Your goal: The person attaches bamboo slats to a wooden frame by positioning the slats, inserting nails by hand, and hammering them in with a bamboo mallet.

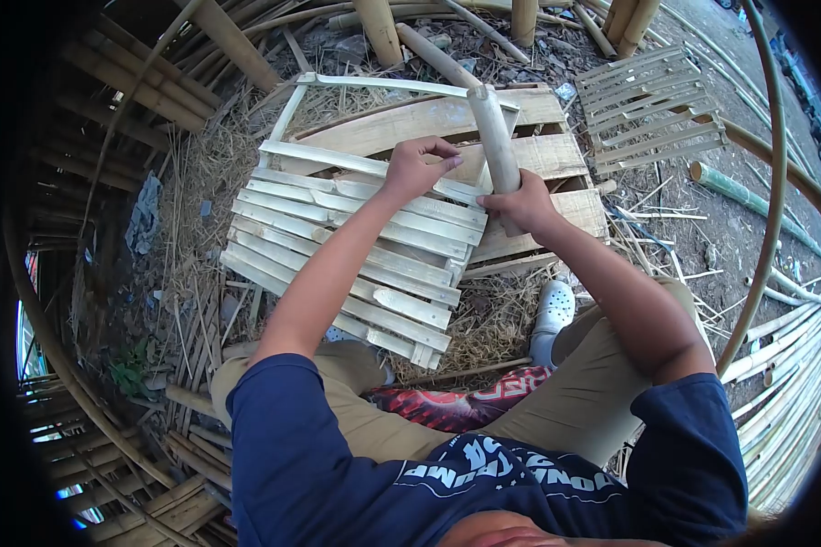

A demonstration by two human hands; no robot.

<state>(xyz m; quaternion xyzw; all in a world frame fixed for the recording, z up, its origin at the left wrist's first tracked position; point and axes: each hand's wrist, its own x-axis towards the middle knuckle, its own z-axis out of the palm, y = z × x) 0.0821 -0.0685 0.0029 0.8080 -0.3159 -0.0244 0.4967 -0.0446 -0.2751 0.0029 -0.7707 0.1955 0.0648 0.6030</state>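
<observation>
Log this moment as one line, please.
right hand: gripping wooden stick | left hand: over slatted panel, any held item unclear | slatted panel: partly over wooden boards

A: What sort of place is this?

B: An open-air bamboo workshop, by the look of it. The ground (pixel 684 237) is bare earth, strewn with straw (pixel 497 328) and scraps.

A: Why a workshop?

B: There's a low plank table (pixel 556 157) with a slatted frame (pixel 415 242) over it, and a second frame (pixel 652 105) lies on the earth beyond.

A: Any raw stock about?

B: Plenty: a heap of long, pale strips (pixel 789 392) at the right, and a green pole (pixel 748 199) nearby.

A: And a building?

B: Thick posts (pixel 379 32) stand at the far side; bamboo poles (pixel 137 87) line the left, wall or rack, I can't tell.
</observation>
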